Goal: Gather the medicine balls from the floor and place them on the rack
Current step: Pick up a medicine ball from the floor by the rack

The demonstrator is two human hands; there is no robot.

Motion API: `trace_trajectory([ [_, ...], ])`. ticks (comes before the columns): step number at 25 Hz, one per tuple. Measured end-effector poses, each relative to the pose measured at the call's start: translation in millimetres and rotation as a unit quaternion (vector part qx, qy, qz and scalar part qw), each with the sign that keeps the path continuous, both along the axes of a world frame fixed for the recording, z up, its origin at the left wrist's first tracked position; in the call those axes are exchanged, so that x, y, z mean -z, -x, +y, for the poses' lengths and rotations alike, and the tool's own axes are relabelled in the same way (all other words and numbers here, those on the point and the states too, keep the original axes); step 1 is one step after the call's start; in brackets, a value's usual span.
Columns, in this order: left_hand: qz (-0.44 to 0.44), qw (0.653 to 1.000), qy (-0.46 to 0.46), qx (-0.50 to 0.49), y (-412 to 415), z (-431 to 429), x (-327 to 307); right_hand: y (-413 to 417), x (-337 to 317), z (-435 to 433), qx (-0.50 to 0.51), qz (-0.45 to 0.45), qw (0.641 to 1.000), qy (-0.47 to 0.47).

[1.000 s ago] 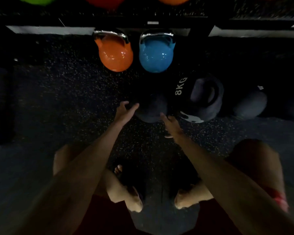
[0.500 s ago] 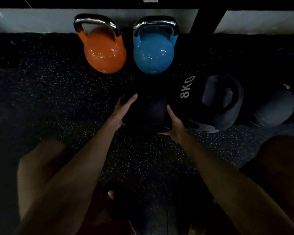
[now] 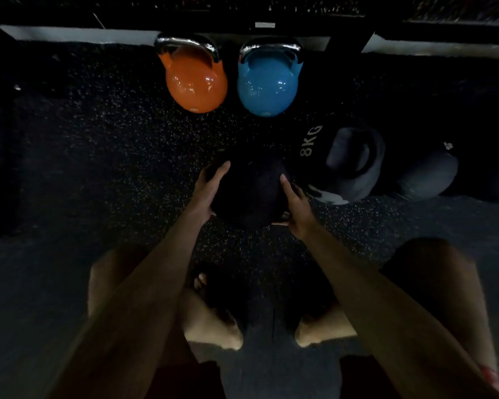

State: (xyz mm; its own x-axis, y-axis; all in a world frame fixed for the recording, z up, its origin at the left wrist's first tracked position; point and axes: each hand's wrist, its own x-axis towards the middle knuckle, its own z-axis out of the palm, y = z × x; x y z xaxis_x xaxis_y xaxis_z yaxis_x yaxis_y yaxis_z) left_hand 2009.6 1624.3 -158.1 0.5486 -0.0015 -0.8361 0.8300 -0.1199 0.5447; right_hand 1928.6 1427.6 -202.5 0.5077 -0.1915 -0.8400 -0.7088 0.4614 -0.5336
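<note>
Left hand and right hand cupped the dark medicine ball from opposite sides, fingers wrapped round it, likely to share its weight. It was low by the floor, just below the blue kettlebell, with the 8KG ball lower right of that kettlebell.

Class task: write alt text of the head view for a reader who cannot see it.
A person's left hand and right hand hold a dark medicine ball over speckled floor. Beyond it stand an orange kettlebell and a blue kettlebell; an 8KG ball lies to its right.
</note>
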Motion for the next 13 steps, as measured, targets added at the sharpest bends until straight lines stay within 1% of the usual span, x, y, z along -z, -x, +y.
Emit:
trace_trajectory([
  [2,-0.005,1.000,-0.004,-0.014,15,5,-55,8,-59,5,-0.026,0.005,0.999,0.025],
  [5,-0.011,0.999,-0.004,-0.031,29,15,-166,18,-175,18,-0.057,0.008,0.997,0.060],
  [7,-0.030,0.999,-0.009,-0.033,35,23,-248,23,-258,27,-0.063,-0.028,0.994,0.090],
  [9,-0.064,0.997,-0.021,-0.023,38,28,-319,21,-330,34,-0.060,-0.074,0.989,0.109],
  [13,-0.178,0.984,-0.025,-0.014,29,38,-466,4,-484,47,-0.086,-0.138,0.977,0.139],
])
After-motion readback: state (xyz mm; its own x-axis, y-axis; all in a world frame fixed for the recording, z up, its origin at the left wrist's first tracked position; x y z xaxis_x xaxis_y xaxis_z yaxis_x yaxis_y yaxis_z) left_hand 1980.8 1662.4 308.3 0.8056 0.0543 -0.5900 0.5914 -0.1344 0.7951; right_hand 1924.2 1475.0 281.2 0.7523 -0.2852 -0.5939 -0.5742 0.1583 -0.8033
